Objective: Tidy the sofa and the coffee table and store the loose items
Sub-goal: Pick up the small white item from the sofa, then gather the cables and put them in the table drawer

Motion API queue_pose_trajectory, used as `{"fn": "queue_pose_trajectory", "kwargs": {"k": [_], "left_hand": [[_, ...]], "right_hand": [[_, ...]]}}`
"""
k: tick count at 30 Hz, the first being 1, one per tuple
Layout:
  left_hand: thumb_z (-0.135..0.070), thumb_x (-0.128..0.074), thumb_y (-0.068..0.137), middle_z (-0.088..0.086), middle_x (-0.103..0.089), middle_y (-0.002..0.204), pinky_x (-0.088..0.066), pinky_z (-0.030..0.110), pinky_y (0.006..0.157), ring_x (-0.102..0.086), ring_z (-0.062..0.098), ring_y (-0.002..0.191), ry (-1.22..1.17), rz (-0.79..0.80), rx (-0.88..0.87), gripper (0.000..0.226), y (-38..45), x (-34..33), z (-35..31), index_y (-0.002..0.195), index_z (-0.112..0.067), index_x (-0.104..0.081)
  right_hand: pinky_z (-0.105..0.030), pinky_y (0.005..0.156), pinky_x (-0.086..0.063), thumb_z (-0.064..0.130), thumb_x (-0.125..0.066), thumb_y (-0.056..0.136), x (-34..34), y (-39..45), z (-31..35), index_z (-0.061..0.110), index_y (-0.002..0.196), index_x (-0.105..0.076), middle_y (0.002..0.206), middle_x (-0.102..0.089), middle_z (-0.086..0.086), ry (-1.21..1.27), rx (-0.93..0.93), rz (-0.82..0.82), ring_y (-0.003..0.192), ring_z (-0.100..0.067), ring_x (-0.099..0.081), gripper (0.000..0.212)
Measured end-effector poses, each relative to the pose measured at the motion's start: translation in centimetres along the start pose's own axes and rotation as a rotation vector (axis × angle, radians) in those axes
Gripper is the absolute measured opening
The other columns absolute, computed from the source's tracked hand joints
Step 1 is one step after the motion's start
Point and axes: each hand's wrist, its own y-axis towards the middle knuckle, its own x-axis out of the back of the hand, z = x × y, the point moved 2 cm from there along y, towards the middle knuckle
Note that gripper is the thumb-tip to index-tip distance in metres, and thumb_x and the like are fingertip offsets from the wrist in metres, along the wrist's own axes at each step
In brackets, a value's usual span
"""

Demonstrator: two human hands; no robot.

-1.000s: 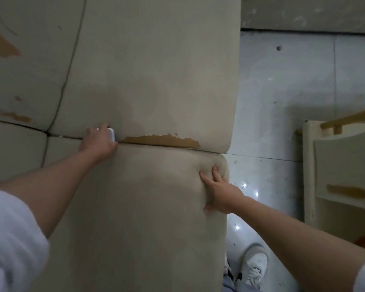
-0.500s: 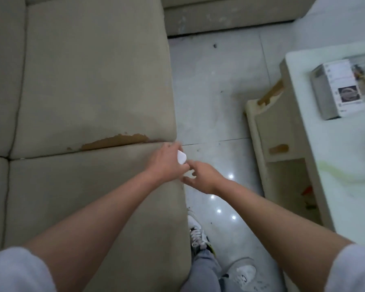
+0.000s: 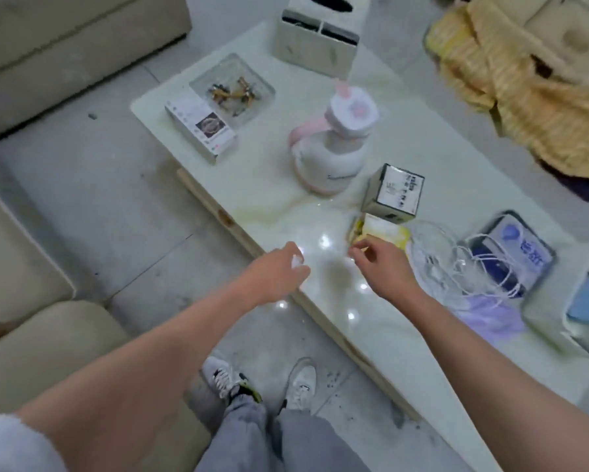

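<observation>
A glossy, marble-like white counter with rounded corners stands on a pale grey tiled floor, between beige fabric sofa sections. The left hand curls its fingers round a small white object just above the counter's near edge; the right hand hovers beside it, fingers loosely bent and holding nothing. On the counter: a squat white bottle with a pink handle, a clear square glass tray of small metallic bits, two printed cartons (text too blurred to read), a yellow packet, tangled white cables, a lilac mask. A yellow knitted blanket lies beyond.
</observation>
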Motion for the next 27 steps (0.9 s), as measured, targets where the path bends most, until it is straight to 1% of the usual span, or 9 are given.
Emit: {"fn": "queue_pose_trajectory", "kwargs": {"k": [3,5,7,9,11,16,19,23,27], "left_hand": [[-0.039,-0.047,0.083,-0.004,-0.060,0.082,-0.042,0.027,0.055,-0.059,0.016,0.065,-0.047,0.068,-0.047,0.011,1.7,-3.1,-4.8,0.091,-0.039,-0.054],[-0.039,-0.045,0.081,-0.008,-0.060,0.086,-0.044,0.026,0.057,-0.060,0.015,0.069,-0.057,0.085,-0.064,0.011,2.5,-5.3,-6.9,0.085,-0.039,-0.056],[-0.040,-0.046,0.083,-0.007,-0.061,0.086,-0.048,0.028,0.060,-0.061,0.016,0.071,-0.054,0.115,-0.068,0.012,3.4,-7.4,-8.3,0.085,-0.037,-0.057],[-0.042,-0.048,0.085,-0.006,-0.063,0.088,-0.051,0.031,0.064,-0.062,0.017,0.074,-0.024,0.128,-0.069,0.012,3.9,-8.5,-9.1,0.088,-0.036,-0.058],[-0.044,-0.049,0.085,-0.007,-0.064,0.091,-0.052,0.033,0.069,-0.063,0.017,0.076,0.019,0.146,-0.072,0.013,4.6,-9.6,-9.7,0.092,-0.036,-0.058],[-0.045,-0.049,0.087,-0.009,-0.063,0.092,-0.052,0.033,0.068,-0.062,0.013,0.077,0.098,0.164,-0.077,0.016,6.2,-10.2,-10.4,0.096,-0.035,-0.058],[-0.039,-0.051,0.089,-0.006,-0.064,0.087,-0.050,0.030,0.061,-0.061,0.014,0.070,0.074,0.136,-0.081,0.012,6.8,-10.1,-10.9,0.095,-0.032,-0.059],[-0.029,-0.053,0.092,-0.003,-0.062,0.087,-0.045,0.025,0.053,-0.057,0.016,0.067,-0.037,0.125,-0.073,0.006,7.3,-10.6,-11.8,0.088,-0.031,-0.058],[-0.018,-0.060,0.088,-0.010,-0.062,0.091,-0.053,0.027,0.072,-0.061,0.015,0.085,-0.289,0.124,-0.009,0.014,8.1,-11.3,-14.1,0.084,-0.030,-0.065]], "right_hand": [[-0.033,0.077,-0.045,0.023,-0.059,0.090,5.2,-0.7,-7.0,0.017,0.097,-0.069,0.093,-0.071,-0.003,0.017,-0.110,-0.333,0.091,-0.025,-0.064,0.014],[-0.040,0.098,-0.043,0.021,-0.062,0.085,7.7,-1.0,-11.5,0.014,0.121,-0.062,0.121,-0.064,-0.011,-0.023,-0.184,-0.435,0.117,-0.031,-0.055,0.037],[-0.048,0.116,-0.026,0.032,-0.072,0.078,8.5,-0.8,-15.1,0.019,0.147,-0.039,0.150,-0.040,-0.018,-0.143,-0.268,-0.239,0.142,-0.036,-0.031,0.078],[-0.054,0.119,-0.010,0.049,-0.078,0.071,7.8,-0.1,-17.2,0.028,0.158,-0.006,0.165,-0.005,-0.016,-0.352,-0.316,0.040,0.152,-0.038,-0.005,0.115],[-0.056,0.117,-0.017,0.057,-0.080,0.066,7.2,0.5,-18.5,0.030,0.157,0.005,0.166,0.005,-0.014,-0.452,-0.314,0.144,0.151,-0.038,-0.010,0.128],[-0.046,0.083,-0.051,0.026,-0.070,0.076,6.7,2.5,-19.5,0.024,0.146,-0.030,0.142,-0.039,-0.019,-0.412,-0.283,0.052,0.109,-0.042,-0.060,0.080],[-0.041,0.072,-0.046,0.014,-0.063,0.078,7.5,2.8,-19.3,0.015,0.124,-0.051,0.121,-0.053,-0.019,-0.448,-0.242,-0.051,0.097,-0.042,-0.063,0.048],[-0.043,0.069,-0.044,0.009,-0.055,0.083,11.1,1.3,-18.6,0.007,0.108,-0.062,0.112,-0.057,-0.022,-0.337,-0.235,-0.423,0.092,-0.045,-0.061,0.026],[-0.035,0.069,-0.035,0.013,-0.053,0.081,15.1,-1.1,-17.2,0.010,0.098,-0.064,0.104,-0.059,-0.018,-0.098,-0.250,-0.706,0.086,-0.037,-0.057,0.021]]}}
